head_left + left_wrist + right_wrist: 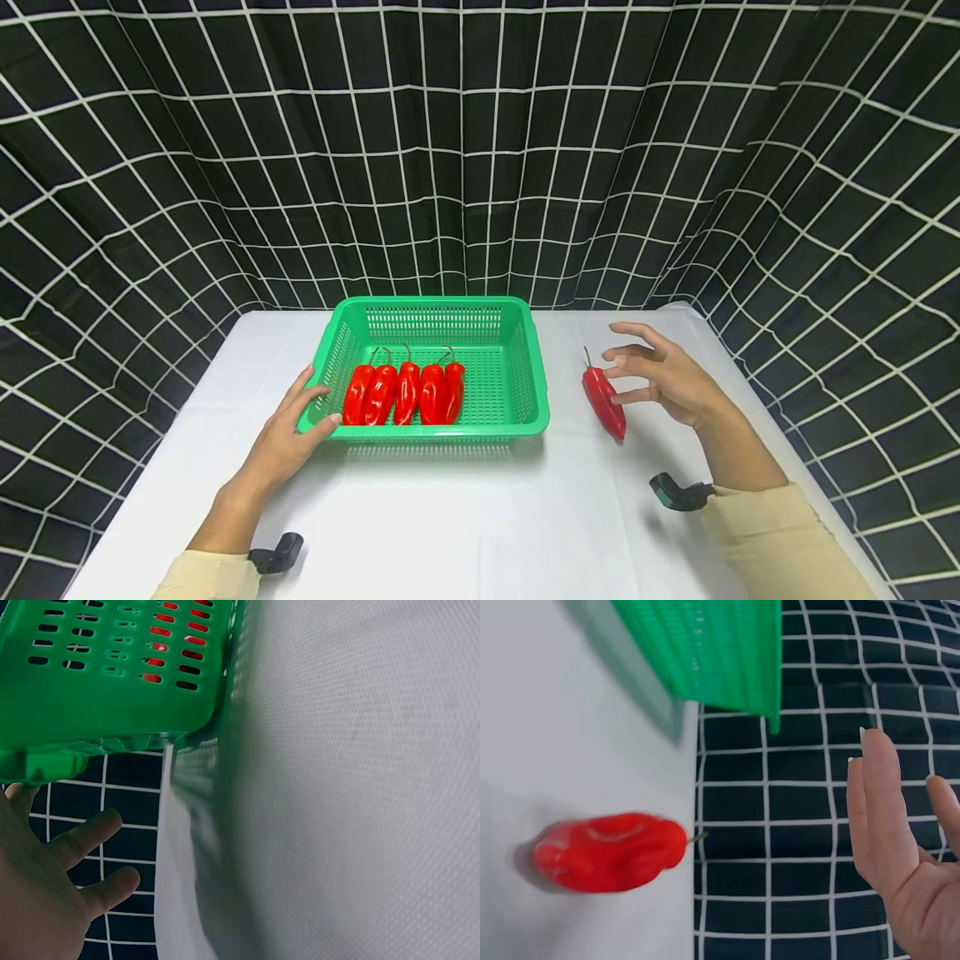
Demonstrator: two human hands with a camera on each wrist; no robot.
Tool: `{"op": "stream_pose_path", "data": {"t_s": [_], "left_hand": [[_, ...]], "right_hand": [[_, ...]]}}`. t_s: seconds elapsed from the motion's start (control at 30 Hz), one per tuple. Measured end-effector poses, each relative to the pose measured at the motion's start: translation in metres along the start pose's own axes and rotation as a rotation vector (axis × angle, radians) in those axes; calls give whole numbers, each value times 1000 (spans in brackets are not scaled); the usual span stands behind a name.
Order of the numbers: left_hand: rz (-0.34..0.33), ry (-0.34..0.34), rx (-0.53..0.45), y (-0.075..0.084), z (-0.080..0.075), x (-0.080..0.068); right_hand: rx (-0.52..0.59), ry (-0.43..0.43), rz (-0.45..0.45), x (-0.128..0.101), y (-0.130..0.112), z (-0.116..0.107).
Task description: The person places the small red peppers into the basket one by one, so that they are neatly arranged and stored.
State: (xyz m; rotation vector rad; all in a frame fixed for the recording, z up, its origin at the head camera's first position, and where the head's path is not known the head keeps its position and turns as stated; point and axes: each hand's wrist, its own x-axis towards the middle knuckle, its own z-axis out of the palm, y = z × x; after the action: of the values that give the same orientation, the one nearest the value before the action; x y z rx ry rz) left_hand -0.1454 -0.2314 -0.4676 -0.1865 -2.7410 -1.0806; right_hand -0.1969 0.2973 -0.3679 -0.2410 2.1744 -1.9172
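Several glossy red peppers (407, 392) lie side by side, stems towards the back, in a green plastic basket (480, 431). My left hand (283, 437) touches the basket's rim at the front left corner, its fingers spread. In the left wrist view, two fingers (112, 891) of that hand extend apart from the basket wall. To the basket's right, a single red pepper (603, 404) lies on the white cloth, its stem pointing back. My right hand (667, 375) hovers over and beside this pepper with loosely bent fingers, holding nothing; the right wrist view shows a gap between them.
A white cloth (465, 517) covers the table. Black curtains with a white grid (480, 167) stand behind it and on both sides. Each wrist wears a small dark camera (678, 493).
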Motion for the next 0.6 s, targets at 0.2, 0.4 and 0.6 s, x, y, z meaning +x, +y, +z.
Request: {"op": "stream_pose_path", "data": {"t_s": [0.2, 0.4, 0.6], "left_hand": [[10, 8, 0, 0, 1, 0], [4, 3, -2, 1, 1, 0], [3, 3, 2, 2, 1, 0]], "right_hand": [[-10, 12, 2, 5, 11, -9], [-51, 46, 20, 10, 22, -17], [-92, 77, 70, 14, 32, -22]]}}
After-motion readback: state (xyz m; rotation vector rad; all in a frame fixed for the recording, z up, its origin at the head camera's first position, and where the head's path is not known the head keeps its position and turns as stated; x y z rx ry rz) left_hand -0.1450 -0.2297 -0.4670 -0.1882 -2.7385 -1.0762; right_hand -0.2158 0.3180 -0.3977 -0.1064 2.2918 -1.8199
